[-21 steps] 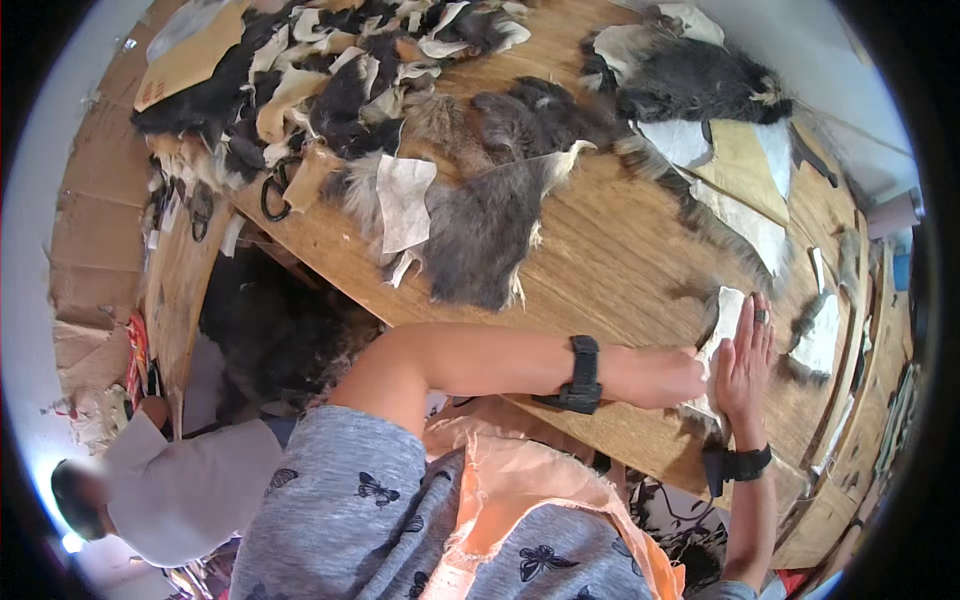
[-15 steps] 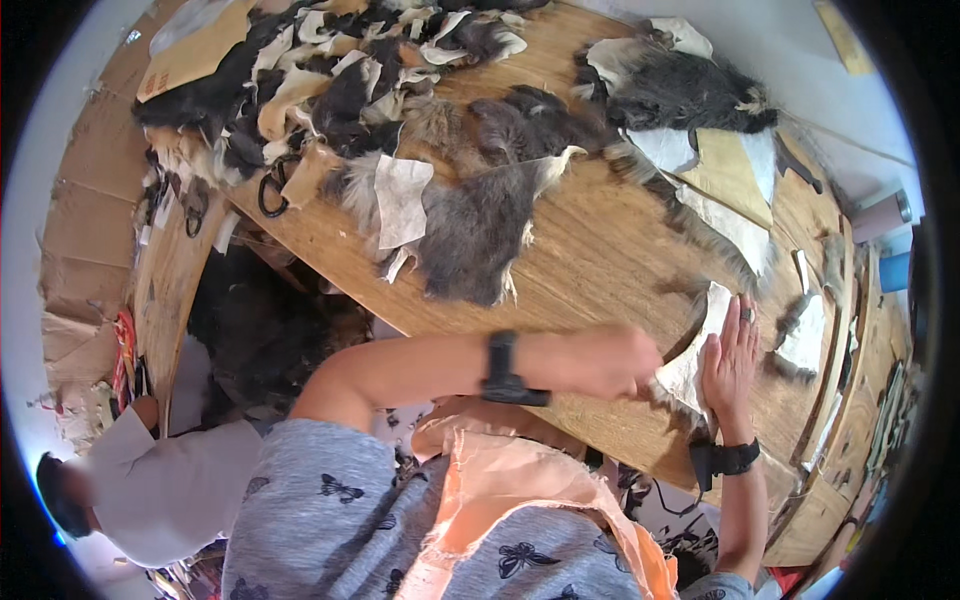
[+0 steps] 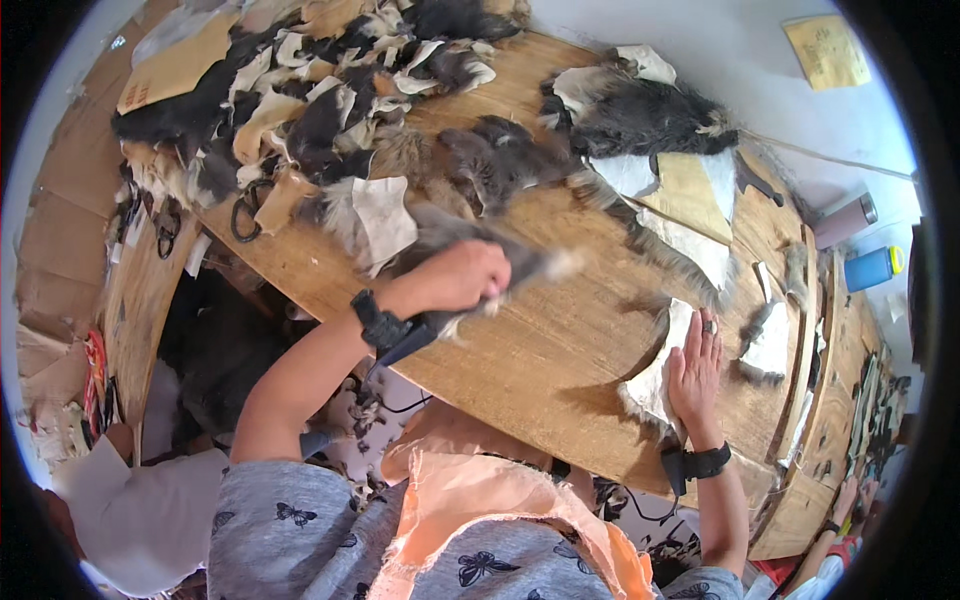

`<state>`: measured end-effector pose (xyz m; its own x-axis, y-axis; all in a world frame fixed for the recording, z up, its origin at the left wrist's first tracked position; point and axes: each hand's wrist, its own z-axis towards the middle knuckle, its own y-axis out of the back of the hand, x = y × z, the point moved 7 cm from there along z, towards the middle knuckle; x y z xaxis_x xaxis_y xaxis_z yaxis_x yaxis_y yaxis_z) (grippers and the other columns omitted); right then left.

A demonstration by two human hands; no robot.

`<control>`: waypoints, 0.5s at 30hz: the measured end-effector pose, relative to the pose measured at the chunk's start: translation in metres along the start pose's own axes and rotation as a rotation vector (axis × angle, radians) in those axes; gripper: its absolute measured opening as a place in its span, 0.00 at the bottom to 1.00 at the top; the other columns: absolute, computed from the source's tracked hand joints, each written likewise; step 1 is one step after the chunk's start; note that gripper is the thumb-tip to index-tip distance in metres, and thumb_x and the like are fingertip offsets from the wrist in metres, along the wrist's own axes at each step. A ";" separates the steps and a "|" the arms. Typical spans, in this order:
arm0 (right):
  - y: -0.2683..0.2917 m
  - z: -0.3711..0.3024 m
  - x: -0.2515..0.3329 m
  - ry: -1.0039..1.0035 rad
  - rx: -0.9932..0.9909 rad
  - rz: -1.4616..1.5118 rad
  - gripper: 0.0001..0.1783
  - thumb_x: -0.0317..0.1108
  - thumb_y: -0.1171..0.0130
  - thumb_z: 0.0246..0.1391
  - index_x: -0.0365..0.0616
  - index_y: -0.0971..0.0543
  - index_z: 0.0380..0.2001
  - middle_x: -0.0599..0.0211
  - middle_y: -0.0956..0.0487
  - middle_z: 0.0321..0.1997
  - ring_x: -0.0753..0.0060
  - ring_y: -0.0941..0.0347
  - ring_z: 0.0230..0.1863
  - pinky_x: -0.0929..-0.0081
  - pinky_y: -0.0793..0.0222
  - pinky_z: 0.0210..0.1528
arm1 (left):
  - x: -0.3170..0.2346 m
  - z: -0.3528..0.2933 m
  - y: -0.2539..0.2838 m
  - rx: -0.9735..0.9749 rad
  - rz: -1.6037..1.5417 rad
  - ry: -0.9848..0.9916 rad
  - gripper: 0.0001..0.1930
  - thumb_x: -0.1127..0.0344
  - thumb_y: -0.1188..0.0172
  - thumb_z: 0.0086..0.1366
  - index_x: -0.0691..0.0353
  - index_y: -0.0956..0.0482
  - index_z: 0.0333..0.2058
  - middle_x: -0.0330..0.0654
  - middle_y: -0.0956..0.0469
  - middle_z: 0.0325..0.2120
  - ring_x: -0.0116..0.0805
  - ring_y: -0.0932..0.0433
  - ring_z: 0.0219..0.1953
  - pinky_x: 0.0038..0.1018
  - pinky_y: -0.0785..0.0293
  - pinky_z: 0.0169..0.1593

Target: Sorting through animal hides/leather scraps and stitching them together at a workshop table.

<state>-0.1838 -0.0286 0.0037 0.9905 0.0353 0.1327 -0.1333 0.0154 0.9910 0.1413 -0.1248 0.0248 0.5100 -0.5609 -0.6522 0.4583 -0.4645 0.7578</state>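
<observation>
My left hand (image 3: 455,275) is closed on a dark grey-brown fur piece (image 3: 515,262), which is smeared by motion; its pale tip swings out to the right. Just left of it, a white hide patch (image 3: 384,217) lies on paler fur. My right hand (image 3: 694,375) rests flat with fingers stretched out along the edge of a pale, fur-edged hide piece (image 3: 655,376), pressing it to the wooden table (image 3: 520,400). Beyond that hand sits a smaller white hide piece (image 3: 768,342) with a fur fringe.
A heap of fur scraps (image 3: 330,100) covers the far left, with black-handled scissors (image 3: 246,212) at its near edge. Back right are a black pelt (image 3: 650,115), a yellowish pattern sheet (image 3: 690,195), a tumbler (image 3: 846,222) and a blue container (image 3: 872,268). Other people sit lower left and lower right.
My left hand has left the pale hide piece beside my right hand, swung left and taken hold of the dark fur piece, which has shifted. My right hand stays flat on its piece.
</observation>
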 end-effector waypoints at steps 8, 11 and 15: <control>0.004 -0.002 -0.002 -0.011 -0.008 0.030 0.33 0.44 0.63 0.57 0.39 0.50 0.63 0.52 0.51 0.68 0.48 0.60 0.69 0.56 0.67 0.67 | 0.012 -0.018 0.004 0.197 0.492 0.061 0.01 0.75 0.45 0.47 0.64 0.26 0.22 0.47 0.28 0.25 0.49 0.29 0.34 0.37 0.32 0.36; 0.006 -0.002 0.000 -0.001 -0.026 0.032 0.33 0.44 0.61 0.56 0.38 0.48 0.62 0.50 0.49 0.67 0.47 0.59 0.68 0.56 0.65 0.66 | 0.024 -0.025 0.032 0.354 0.649 0.320 0.04 0.71 0.44 0.49 0.64 0.24 0.20 0.49 0.26 0.24 0.51 0.27 0.32 0.40 0.31 0.34; 0.008 0.001 0.005 0.015 -0.012 0.038 0.34 0.43 0.60 0.55 0.37 0.48 0.62 0.49 0.47 0.66 0.47 0.57 0.67 0.55 0.65 0.66 | 0.017 -0.005 0.052 0.452 0.487 0.408 0.08 0.64 0.42 0.51 0.63 0.23 0.21 0.49 0.25 0.24 0.49 0.26 0.32 0.41 0.31 0.35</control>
<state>-0.1796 -0.0292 0.0125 0.9841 0.0510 0.1699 -0.1714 0.0255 0.9849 0.1775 -0.1552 0.0535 0.8450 -0.5179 -0.1333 -0.1826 -0.5138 0.8383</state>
